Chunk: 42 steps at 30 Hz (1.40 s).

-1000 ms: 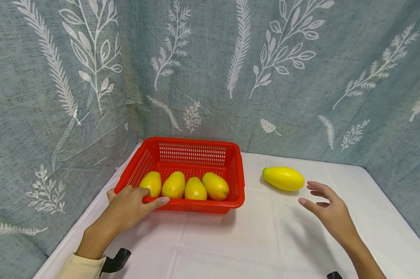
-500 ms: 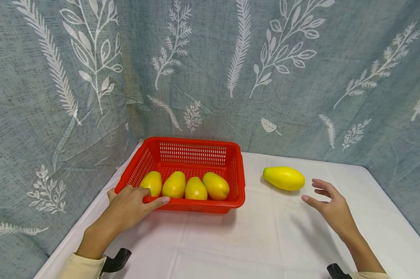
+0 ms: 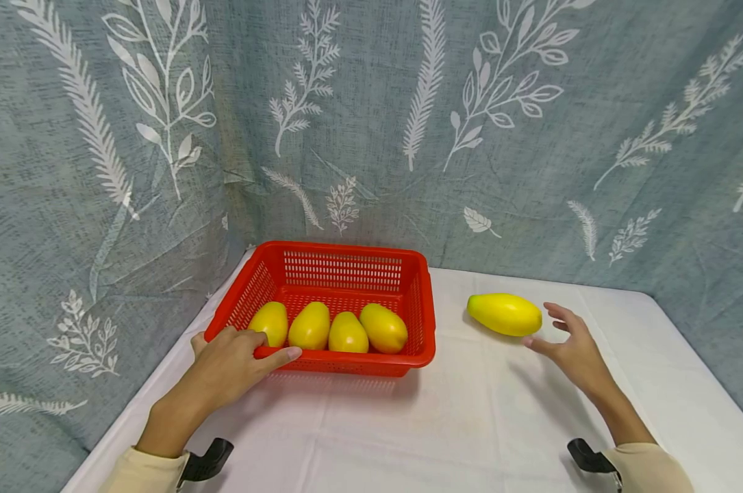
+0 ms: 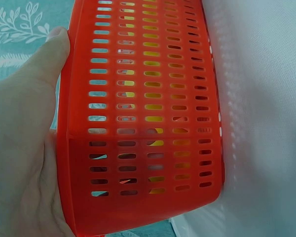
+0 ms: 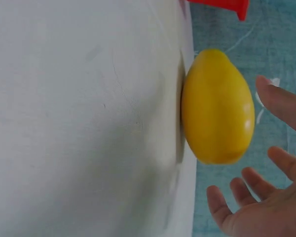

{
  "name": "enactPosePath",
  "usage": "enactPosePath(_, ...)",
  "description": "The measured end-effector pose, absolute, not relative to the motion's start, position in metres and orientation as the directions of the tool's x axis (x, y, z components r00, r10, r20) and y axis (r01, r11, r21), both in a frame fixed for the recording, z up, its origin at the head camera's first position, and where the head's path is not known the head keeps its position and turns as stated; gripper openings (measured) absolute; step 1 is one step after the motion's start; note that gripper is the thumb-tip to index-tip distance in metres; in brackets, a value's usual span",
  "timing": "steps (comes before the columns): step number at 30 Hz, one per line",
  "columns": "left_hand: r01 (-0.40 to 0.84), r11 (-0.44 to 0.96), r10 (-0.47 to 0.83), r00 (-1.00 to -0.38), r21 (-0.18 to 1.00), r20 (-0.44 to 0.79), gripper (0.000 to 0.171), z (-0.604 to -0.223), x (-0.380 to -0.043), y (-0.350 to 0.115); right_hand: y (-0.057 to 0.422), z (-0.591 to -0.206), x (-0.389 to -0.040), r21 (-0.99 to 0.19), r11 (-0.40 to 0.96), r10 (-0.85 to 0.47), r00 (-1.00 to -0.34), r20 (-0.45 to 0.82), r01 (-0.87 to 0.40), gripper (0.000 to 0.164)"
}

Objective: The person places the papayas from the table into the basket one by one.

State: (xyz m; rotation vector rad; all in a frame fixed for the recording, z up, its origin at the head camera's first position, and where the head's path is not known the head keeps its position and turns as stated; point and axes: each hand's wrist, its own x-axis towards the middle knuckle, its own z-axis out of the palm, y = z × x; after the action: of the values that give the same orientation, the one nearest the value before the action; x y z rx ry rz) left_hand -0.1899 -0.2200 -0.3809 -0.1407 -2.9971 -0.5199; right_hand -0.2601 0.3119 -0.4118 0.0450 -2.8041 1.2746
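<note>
My left hand (image 3: 232,363) grips the near left corner of a red plastic basket (image 3: 346,248), thumb along the front rim and fingers over the side. In the left wrist view, the basket's slotted wall (image 4: 138,94) fills the middle. Several smooth yellow papayas (image 3: 309,326) lie in a row along its near side. Another papaya (image 3: 505,314), yellow with a greenish tip, lies on the table to the basket's right. Just right of it is my right hand (image 3: 568,346), fingers spread and holding nothing. The right wrist view shows a gap between the fingers (image 5: 256,182) and that papaya.
A white cloth (image 3: 445,424) covers the table. Behind it and along both sides hangs a blue-green curtain (image 3: 371,123) with white leaf prints, close to the table's far edge. Black wrist devices (image 3: 206,460) show on both forearms.
My right hand first drew slightly away to the right, then moved left and forward, nearer the loose papaya. My left hand and the basket have stayed in place.
</note>
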Motion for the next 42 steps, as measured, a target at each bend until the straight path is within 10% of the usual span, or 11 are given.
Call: enactPosePath(42, 0.059, 0.94, 0.033, -0.996, 0.336, 0.084, 0.064, -0.381, -0.191, -0.209, 0.293, -0.432, -0.327, -0.627, 0.728, -0.195, -0.96, 0.2, -0.278, 0.09)
